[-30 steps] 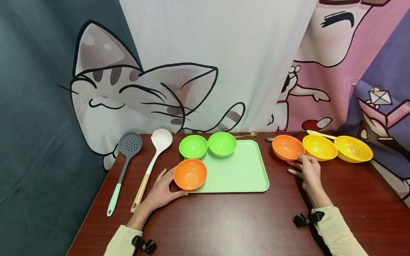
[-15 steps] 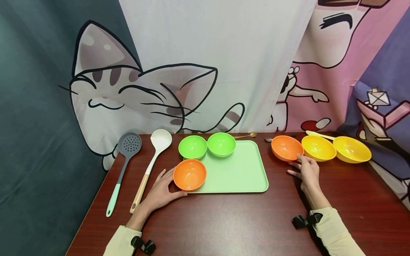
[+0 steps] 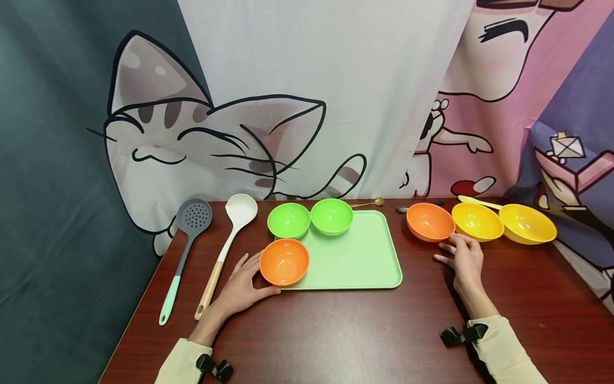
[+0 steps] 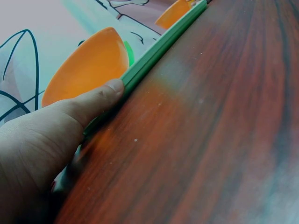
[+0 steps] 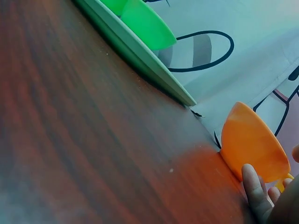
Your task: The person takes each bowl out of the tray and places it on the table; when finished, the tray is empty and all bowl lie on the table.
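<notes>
An orange bowl (image 3: 284, 261) sits on the front left corner of a light green tray (image 3: 360, 261). My left hand (image 3: 242, 285) lies on the table around that corner, its fingers straight along the bowl's left side. Its thumb (image 4: 96, 100) touches the tray's rim (image 4: 159, 51) below the orange bowl (image 4: 88, 65). My right hand (image 3: 461, 256) rests on the table with relaxed fingers, just short of a second orange bowl (image 3: 429, 221) standing off the tray. In the right wrist view its fingertips (image 5: 252, 186) sit close beside that bowl (image 5: 252, 140).
Two green bowls (image 3: 289, 220) (image 3: 332, 216) stand on the tray's far edge. Two yellow bowls (image 3: 477, 221) (image 3: 527, 224) sit at the back right. A grey skimmer (image 3: 184, 250) and a white ladle (image 3: 227, 242) lie on the left. Small spoons (image 3: 369, 202) lie by the backdrop.
My right hand has drawn back a little toward me, so its fingertips have left the right orange bowl's rim. The left hand has not moved.
</notes>
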Tool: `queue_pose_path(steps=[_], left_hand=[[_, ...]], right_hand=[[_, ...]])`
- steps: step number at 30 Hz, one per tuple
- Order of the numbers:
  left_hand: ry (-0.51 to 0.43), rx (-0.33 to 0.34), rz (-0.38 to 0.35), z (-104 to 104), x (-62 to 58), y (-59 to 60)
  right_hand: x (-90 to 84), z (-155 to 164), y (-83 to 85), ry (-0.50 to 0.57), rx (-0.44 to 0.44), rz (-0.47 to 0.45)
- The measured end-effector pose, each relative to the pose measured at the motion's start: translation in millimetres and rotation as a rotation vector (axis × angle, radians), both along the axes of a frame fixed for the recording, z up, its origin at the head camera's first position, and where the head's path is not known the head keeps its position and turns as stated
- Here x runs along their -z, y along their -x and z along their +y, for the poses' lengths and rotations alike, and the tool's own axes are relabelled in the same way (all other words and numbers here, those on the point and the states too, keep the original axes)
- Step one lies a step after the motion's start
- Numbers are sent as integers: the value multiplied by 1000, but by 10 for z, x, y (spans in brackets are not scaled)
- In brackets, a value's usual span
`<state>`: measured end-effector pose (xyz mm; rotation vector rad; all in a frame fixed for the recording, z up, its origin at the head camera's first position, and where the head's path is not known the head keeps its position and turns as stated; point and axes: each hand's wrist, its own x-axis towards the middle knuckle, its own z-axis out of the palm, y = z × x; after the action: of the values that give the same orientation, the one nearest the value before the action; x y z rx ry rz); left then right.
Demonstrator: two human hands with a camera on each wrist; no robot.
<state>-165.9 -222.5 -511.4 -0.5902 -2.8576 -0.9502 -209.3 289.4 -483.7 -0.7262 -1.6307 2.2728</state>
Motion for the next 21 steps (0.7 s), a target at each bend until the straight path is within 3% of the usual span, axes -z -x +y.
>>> queue_pose_path(steps=[14, 21], left_hand=[[6, 2, 3, 3, -8, 2], [11, 1, 12, 3, -2, 8]], right_hand=[[21, -42, -117, 68, 167, 130], [29, -106, -196, 14, 129, 228]])
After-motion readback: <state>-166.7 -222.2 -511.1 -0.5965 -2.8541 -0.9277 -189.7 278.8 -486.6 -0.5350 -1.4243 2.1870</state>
